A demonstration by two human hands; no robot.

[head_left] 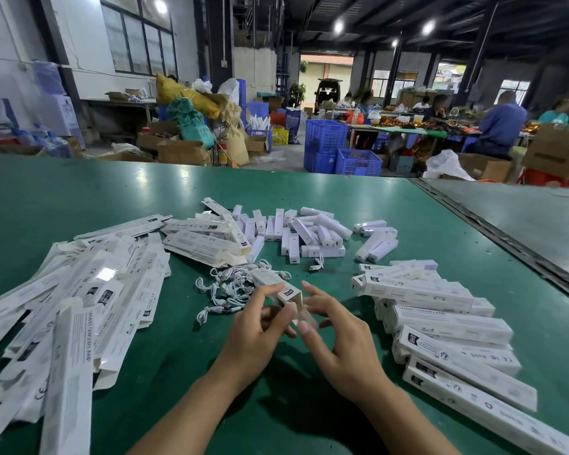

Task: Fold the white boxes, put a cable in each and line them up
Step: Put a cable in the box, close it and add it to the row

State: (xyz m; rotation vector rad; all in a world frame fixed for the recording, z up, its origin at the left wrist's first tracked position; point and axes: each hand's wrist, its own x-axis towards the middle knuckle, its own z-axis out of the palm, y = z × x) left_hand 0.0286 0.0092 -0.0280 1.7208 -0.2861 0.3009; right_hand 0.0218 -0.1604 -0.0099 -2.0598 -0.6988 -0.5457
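The left hand (257,326) gripped a half-formed box (284,290) from the side, above the worktop (178,372) at near centre. Its open end was turned toward the person, so the inside showed. The right hand (339,339) pinched the flap (309,320) at that end, index finger raised clear. That looked like folding, I'd say, with no loading yet. Cables (230,290) lay heaped just beyond the left hand, in easy reach for the next step. Flat boxes (79,307) sprawled at left as stock. Finished boxes (440,326) sat side by side at right, already lined up. Small white blocks (306,231) lay scattered at far centre.
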